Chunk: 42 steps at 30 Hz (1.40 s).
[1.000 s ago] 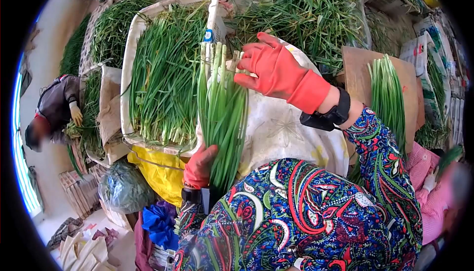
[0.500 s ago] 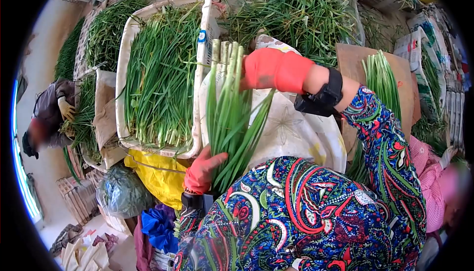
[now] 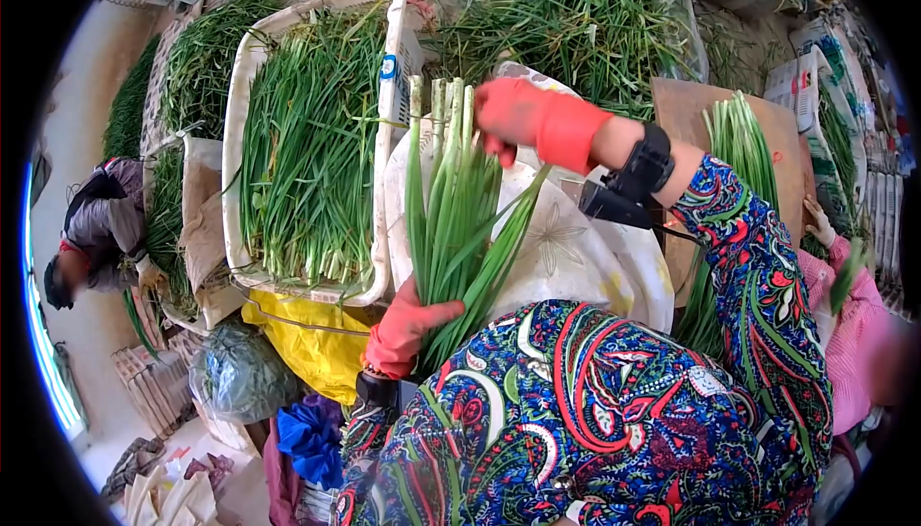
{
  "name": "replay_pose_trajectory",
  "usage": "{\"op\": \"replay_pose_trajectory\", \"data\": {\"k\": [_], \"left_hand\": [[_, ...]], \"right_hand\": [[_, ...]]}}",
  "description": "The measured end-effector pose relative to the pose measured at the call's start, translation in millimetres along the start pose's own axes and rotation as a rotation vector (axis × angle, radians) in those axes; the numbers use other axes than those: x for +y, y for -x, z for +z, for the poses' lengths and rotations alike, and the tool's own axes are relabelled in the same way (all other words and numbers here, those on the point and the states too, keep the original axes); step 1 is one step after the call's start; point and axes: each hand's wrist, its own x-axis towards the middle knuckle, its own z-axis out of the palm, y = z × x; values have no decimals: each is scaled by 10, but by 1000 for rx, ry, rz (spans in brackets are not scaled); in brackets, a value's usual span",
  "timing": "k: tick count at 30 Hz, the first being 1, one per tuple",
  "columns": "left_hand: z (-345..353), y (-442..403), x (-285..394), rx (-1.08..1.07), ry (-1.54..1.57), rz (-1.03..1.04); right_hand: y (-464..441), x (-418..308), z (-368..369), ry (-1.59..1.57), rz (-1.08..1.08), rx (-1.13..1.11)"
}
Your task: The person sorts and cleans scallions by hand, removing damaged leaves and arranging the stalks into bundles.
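Note:
A bunch of green stalks (image 3: 449, 210) with pale ends upward lies over the white patterned cloth (image 3: 552, 238). Around its lower, leafy part my left hand (image 3: 408, 327), in a red glove, is closed with the thumb across the leaves. My right hand (image 3: 508, 118), also red-gloved, is beside the pale ends at the bunch's upper right, its fingers bent downward. Whether those fingers pinch a stalk is too hard to make out. Left of the bunch stands a white crate (image 3: 381, 142) full of green stalks.
Loose greens (image 3: 585, 23) are heaped at the top. On a brown board (image 3: 681, 123) at the right lies another bunch (image 3: 743, 147). One person (image 3: 106, 219) works at the far left, another in pink (image 3: 849, 325) at the right. A yellow bag (image 3: 307, 339) sits below the crate.
My right hand has moved down beside the pale ends, and some leaves now fan out to the right. My left hand has shifted slightly right, still around the bunch.

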Motion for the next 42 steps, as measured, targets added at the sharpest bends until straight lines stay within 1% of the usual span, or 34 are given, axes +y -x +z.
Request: {"op": "replay_pose_trajectory", "data": {"k": [3, 5, 7, 9, 12, 14, 16, 17, 18, 19, 21, 25, 27, 29, 33, 35, 37, 38, 40, 42], "left_hand": [[-44, 26, -28, -17, 28, 8], [-109, 29, -91, -15, 66, 19], [-145, 43, -89, 3, 96, 3], [-148, 55, -40, 35, 124, -41], [-144, 31, -22, 62, 158, 11], [-58, 59, 57, 69, 160, 44], [-79, 65, 66, 73, 186, 12], [-84, 61, 79, 70, 191, -6], [-71, 60, 78, 69, 168, 7], [-54, 62, 71, 68, 153, 13], [-20, 61, 47, 72, 131, 33], [-38, 81, 21, 125, 127, 57], [-18, 106, 40, 121, 203, 38], [-37, 106, 32, 104, 243, 54], [-29, 87, 43, 120, 210, 72], [-48, 74, 39, 96, 228, 48], [-71, 76, 37, 84, 236, 43], [-64, 79, 40, 80, 238, 51], [-62, 80, 63, 45, 217, 61], [-163, 75, 38, -95, 314, 76]], "right_hand": [[-214, 63, -405, -263, -89, 55], [-342, 112, -844, -406, -244, 172], [-467, 269, -1482, -494, -496, 512], [-226, 274, -1852, -277, -520, 627], [57, 237, -1614, 917, -613, 868], [79, 83, -1089, 471, -340, 460], [52, 147, -622, 275, -256, 115], [110, 94, -421, 306, -195, 12], [124, 74, -242, 436, -127, 58], [117, 92, -107, 435, -130, 83], [-65, 160, 29, 304, -74, -66], [-62, 134, 5, 147, -78, -51], [-113, 102, -149, 126, -121, -46], [-216, 83, -432, 112, -72, 37], [-237, 172, -1261, -313, -427, 484], [-185, 354, -1779, -644, -442, 563], [-172, 435, -2100, -979, -447, 631], [-113, 296, -1901, -802, -378, 699], [137, -15, -1158, -440, -233, 820], [154, 116, -793, -348, -327, 596]]}}
